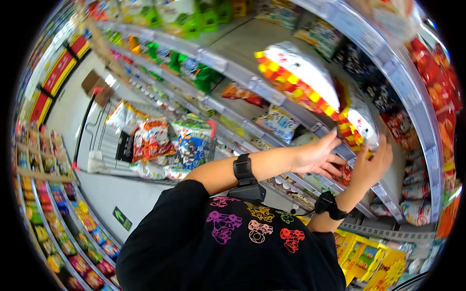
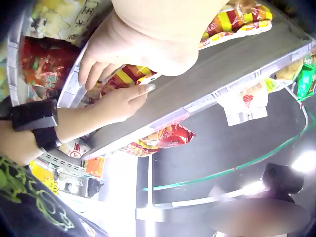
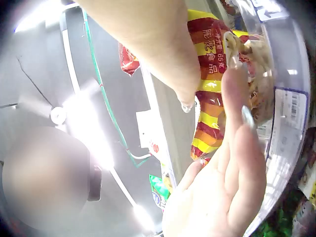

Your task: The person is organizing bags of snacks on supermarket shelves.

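A puffed snack bag (image 1: 357,121), checked red and yellow with a white and silver front, stands at the shelf edge. My right hand (image 1: 373,162) holds its lower end, the thumb along one side and the other fingers partly hidden behind it. In the right wrist view, the bag's checked side (image 3: 211,89) shows between the two hands. My left hand (image 1: 314,153) is beside the bag with its fingers spread and straight, fingertips close to its side. A larger bag with the same checks (image 1: 301,80) lies on the shelf just to the left.
Shelf edges with price labels (image 1: 262,87) run diagonally past the hands. More snack bags, one blue and white (image 1: 276,123), sit on the tier below. Behind the left arm stands a shopping cart (image 1: 87,131) with several bags in it. Red bags (image 1: 432,72) hang at the right.
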`<state>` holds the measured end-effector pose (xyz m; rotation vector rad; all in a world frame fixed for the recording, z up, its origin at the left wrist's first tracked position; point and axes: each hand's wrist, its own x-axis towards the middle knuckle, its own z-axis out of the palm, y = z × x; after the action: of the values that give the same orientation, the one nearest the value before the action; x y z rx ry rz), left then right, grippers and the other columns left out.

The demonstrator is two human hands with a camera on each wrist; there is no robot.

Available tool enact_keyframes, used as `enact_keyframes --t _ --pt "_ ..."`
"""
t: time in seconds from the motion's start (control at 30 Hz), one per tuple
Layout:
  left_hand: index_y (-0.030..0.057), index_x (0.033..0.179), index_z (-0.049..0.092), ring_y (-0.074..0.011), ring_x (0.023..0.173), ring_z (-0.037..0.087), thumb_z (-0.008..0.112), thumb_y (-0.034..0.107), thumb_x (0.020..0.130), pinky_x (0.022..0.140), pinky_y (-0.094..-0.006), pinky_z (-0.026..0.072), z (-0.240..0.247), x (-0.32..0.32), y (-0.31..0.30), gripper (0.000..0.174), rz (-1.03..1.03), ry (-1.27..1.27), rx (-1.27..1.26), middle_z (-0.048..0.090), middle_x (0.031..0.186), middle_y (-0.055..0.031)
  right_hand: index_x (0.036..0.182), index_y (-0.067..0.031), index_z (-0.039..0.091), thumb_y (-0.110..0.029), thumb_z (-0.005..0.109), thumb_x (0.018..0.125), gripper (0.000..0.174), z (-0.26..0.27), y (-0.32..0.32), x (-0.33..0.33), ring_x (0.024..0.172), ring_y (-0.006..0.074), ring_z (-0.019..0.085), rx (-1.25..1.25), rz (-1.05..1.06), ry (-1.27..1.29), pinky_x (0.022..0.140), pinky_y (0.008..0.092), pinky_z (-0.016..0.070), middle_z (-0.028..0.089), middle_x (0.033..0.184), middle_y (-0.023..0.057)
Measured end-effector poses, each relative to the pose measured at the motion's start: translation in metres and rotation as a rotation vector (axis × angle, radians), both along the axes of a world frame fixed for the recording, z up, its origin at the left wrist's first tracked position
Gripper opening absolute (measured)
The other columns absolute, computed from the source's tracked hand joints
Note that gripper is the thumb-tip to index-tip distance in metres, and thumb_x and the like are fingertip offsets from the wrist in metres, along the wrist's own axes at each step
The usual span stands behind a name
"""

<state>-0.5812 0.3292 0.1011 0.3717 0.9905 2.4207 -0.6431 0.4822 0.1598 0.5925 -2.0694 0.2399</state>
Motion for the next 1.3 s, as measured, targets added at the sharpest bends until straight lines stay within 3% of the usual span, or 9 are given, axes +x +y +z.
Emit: enact_keyframes --t 0.13,0.23,0.3,0.53,0.7,0.83,1.03,1.1,1.3 --pt "0.0137 0.140 0.007 -0.0296 0.115 0.046 0.012 0.070 0.082 0.096 -0.0380 0.0333 -0.020 0.047 -0.032 0.082 -0.003 0.051 -0.032 0.033 0.136 -0.0176 0.109 -0.0025 0.057 -0.025 0.053 0.086 0.033 -0.009 -0.018 0.040 0.101 0.0315 0.052 -0.137 0.137 0.279 0.084 0.0408 0.0410 0.056 0.108 0.0165" --pt "0.0115 0.135 0.028 -0.0286 0.114 0.048 0.013 0.065 0.085 0.093 -0.0374 0.0361 -0.039 0.091 -0.063 0.075 0.047 -0.026 0.014 0.041 0.131 -0.0165 0.102 0.0032 0.058 -0.023 0.049 0.089 0.031 -0.036 -0.041 0.075 0.097 0.0313 0.054 -0.224 0.380 0.283 0.083 0.0396 0.0416 0.058 0.104 0.0159" --pt "0.0106 0.132 0.033 -0.0282 0.113 0.049 0.014 0.063 0.086 0.090 -0.0367 0.0376 -0.060 0.121 -0.085 0.072 0.086 -0.074 0.078 0.044 0.128 -0.0156 0.099 0.0050 0.057 -0.020 0.047 0.088 0.029 -0.062 -0.065 0.104 0.092 0.0318 0.055 -0.298 0.471 0.140 0.083 0.0408 0.0424 0.059 0.098 0.0152" --pt "0.0068 0.120 0.046 -0.0241 0.103 0.055 0.026 0.052 0.090 0.085 -0.0332 0.0409 -0.139 0.255 -0.155 0.058 0.657 -0.465 0.048 0.055 0.117 -0.0117 0.103 -0.0005 0.056 -0.005 0.053 0.075 0.029 -0.127 -0.157 0.217 0.093 0.0328 0.054 -0.098 0.838 -0.416 0.084 0.0403 0.0405 0.058 0.101 0.0155" --pt "0.0048 0.122 0.042 -0.0227 0.105 0.053 0.035 0.046 0.089 0.085 -0.0338 0.0414 -0.176 0.370 -0.197 0.053 1.014 -0.681 0.312 0.051 0.120 -0.0114 0.104 -0.0050 0.056 -0.009 0.062 0.071 0.034 -0.155 -0.229 0.297 0.094 0.0322 0.054 0.138 1.075 -0.731 0.083 0.0397 0.0409 0.058 0.099 0.0139" --pt "0.0042 0.115 0.041 -0.0237 0.097 0.055 0.040 0.039 0.088 0.079 -0.0327 0.0446 -0.209 0.440 -0.221 0.045 1.411 -0.783 0.583 0.054 0.112 -0.0116 0.100 -0.0051 0.057 -0.011 0.062 0.071 0.030 -0.162 -0.277 0.352 0.091 0.0306 0.055 0.219 1.404 -0.707 0.080 0.0387 0.0429 0.059 0.098 0.0121" --pt "0.0052 0.107 0.043 -0.0249 0.093 0.057 0.044 0.033 0.086 0.071 -0.0362 0.0473 -0.235 0.493 -0.231 0.035 1.534 -0.838 0.794 0.055 0.104 -0.0109 0.101 -0.0057 0.058 -0.014 0.061 0.072 0.030 -0.180 -0.321 0.388 0.085 0.0302 0.057 0.378 1.597 -0.725 0.075 0.0380 0.0453 0.060 0.095 0.0121" --pt "0.0067 0.113 0.040 -0.0238 0.092 0.057 0.041 0.038 0.087 0.070 -0.0357 0.0465 -0.238 0.500 -0.237 0.040 1.532 -0.870 0.853 0.055 0.105 -0.0094 0.100 -0.0054 0.057 -0.014 0.061 0.072 0.029 -0.190 -0.334 0.391 0.086 0.0306 0.057 0.399 1.619 -0.756 0.074 0.0376 0.0458 0.059 0.094 0.0124" --pt "0.0091 0.118 0.037 -0.0233 0.093 0.057 0.042 0.038 0.086 0.072 -0.0358 0.0451 -0.264 0.489 -0.281 0.043 1.521 -0.876 0.853 0.055 0.108 -0.0098 0.105 -0.0080 0.055 -0.022 0.059 0.076 0.033 -0.228 -0.371 0.374 0.087 0.0294 0.058 0.616 1.533 -0.840 0.073 0.0369 0.0472 0.058 0.097 0.0123"
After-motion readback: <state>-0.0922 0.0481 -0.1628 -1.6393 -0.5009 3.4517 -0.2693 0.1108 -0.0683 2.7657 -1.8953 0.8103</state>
